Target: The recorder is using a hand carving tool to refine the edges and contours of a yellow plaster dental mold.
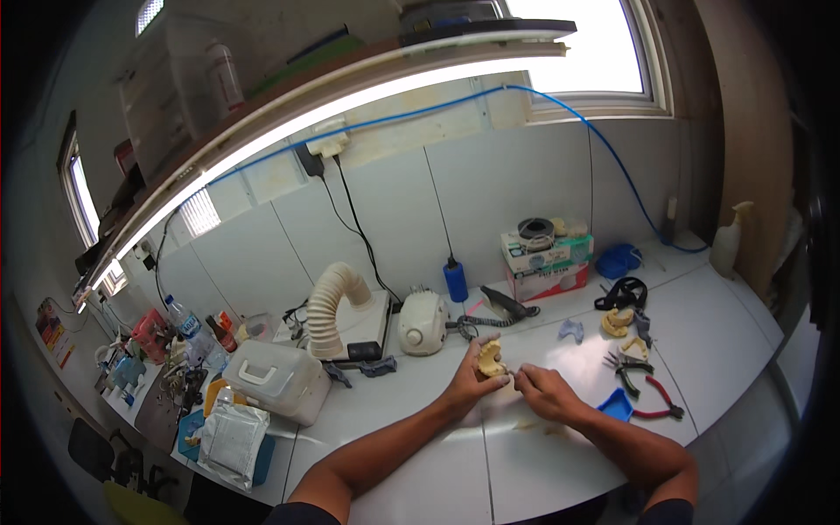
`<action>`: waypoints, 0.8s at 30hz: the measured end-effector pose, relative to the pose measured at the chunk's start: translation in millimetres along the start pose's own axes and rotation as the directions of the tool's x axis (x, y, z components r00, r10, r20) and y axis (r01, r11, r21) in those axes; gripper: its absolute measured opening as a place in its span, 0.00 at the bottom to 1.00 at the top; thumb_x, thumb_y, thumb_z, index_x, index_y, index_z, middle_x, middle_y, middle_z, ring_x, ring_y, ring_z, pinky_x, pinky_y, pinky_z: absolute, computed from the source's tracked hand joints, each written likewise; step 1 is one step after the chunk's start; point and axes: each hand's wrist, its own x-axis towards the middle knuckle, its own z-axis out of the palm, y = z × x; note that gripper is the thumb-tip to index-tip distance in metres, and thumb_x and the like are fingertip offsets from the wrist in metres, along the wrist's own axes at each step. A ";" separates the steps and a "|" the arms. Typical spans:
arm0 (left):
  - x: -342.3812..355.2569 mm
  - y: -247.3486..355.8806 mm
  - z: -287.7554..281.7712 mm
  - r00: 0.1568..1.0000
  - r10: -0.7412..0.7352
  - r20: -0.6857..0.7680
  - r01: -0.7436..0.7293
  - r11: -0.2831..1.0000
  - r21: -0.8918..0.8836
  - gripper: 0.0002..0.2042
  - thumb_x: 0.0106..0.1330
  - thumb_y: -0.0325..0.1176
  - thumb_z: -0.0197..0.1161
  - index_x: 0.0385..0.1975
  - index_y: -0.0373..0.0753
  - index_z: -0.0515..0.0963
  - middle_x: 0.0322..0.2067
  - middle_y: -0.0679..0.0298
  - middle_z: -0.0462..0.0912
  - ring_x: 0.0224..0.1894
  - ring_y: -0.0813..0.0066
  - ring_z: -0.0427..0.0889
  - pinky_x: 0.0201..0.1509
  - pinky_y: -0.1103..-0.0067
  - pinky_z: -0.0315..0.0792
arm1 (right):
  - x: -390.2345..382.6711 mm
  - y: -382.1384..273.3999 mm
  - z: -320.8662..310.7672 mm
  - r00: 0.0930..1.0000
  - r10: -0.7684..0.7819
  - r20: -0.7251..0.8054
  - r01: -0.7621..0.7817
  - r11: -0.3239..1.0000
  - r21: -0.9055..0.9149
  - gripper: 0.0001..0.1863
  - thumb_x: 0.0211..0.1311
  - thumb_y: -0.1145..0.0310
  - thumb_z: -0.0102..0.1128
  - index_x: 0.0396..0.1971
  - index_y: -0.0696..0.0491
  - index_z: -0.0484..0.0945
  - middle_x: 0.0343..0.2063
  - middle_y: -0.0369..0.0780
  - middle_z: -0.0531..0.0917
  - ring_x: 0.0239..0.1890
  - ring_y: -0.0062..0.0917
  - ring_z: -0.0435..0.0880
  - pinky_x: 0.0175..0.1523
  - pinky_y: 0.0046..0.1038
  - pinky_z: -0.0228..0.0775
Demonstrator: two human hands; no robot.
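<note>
My left hand point(470, 382) is closed round a yellowish plaster dental cast point(490, 357), held up over the white tiled worktop with its tooth arch facing right. Close beside it, my right hand point(544, 392) has its fingers pinched together at the lower edge of the cast. Whatever sits in those right fingers is thin and mostly hidden, so I cannot name it. Pale shavings point(553, 430) lie on the worktop below my hands. To the right are more plaster casts point(618, 322), a bluish-grey impression piece point(570, 330), and pliers with dark green handles point(628, 376).
Red-handled cutters point(662, 404) lie beside a blue tray point(618, 403) near my right forearm. Behind my hands stand a white control box point(424, 324), a ribbed suction hose point(325, 315) and stacked glove boxes point(549, 267). A lidded plastic case point(278, 381) is at left; a lit shelf hangs above.
</note>
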 end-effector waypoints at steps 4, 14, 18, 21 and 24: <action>6.7 7.3 -6.5 0.999 0.000 0.036 0.001 1.000 -0.023 0.46 0.65 0.18 0.73 0.80 0.45 0.53 0.54 0.66 0.66 0.57 0.76 0.77 0.64 0.76 0.76 | 11.3 -5.9 -5.7 0.999 0.044 -0.003 -0.044 0.998 0.055 0.18 0.85 0.60 0.48 0.41 0.60 0.77 0.31 0.52 0.85 0.36 0.50 0.84 0.46 0.45 0.74; -8.6 5.1 8.0 0.996 -0.090 0.027 0.091 0.996 -0.026 0.46 0.63 0.16 0.68 0.80 0.45 0.51 0.54 0.64 0.63 0.56 0.78 0.74 0.62 0.78 0.76 | -9.1 -5.4 -13.0 0.989 0.117 0.092 -0.116 0.993 -0.017 0.14 0.85 0.63 0.49 0.39 0.57 0.75 0.21 0.48 0.80 0.24 0.48 0.79 0.34 0.45 0.68; -11.0 10.4 7.8 0.989 -0.150 -0.013 0.150 0.989 -0.015 0.47 0.63 0.16 0.69 0.80 0.45 0.51 0.53 0.64 0.63 0.55 0.78 0.74 0.63 0.78 0.76 | -6.4 -1.5 -18.0 0.994 0.065 0.093 -0.048 0.984 -0.169 0.11 0.82 0.65 0.54 0.37 0.56 0.72 0.20 0.47 0.78 0.23 0.50 0.80 0.32 0.48 0.69; -9.5 14.1 7.8 0.984 -0.178 -0.013 0.178 0.983 -0.037 0.48 0.63 0.16 0.71 0.80 0.45 0.50 0.53 0.64 0.64 0.55 0.78 0.74 0.63 0.78 0.76 | -4.7 3.4 -19.9 0.996 0.020 0.085 -0.002 0.977 -0.212 0.10 0.80 0.67 0.56 0.36 0.55 0.73 0.20 0.45 0.79 0.24 0.49 0.82 0.30 0.47 0.70; -9.5 16.2 6.4 0.979 -0.200 -0.035 0.199 0.979 -0.035 0.48 0.63 0.17 0.72 0.80 0.44 0.50 0.52 0.65 0.65 0.54 0.78 0.75 0.63 0.79 0.76 | -3.1 1.8 -17.7 0.995 -0.067 0.080 0.086 0.962 -0.260 0.09 0.78 0.68 0.59 0.36 0.54 0.73 0.22 0.44 0.80 0.23 0.46 0.82 0.28 0.44 0.70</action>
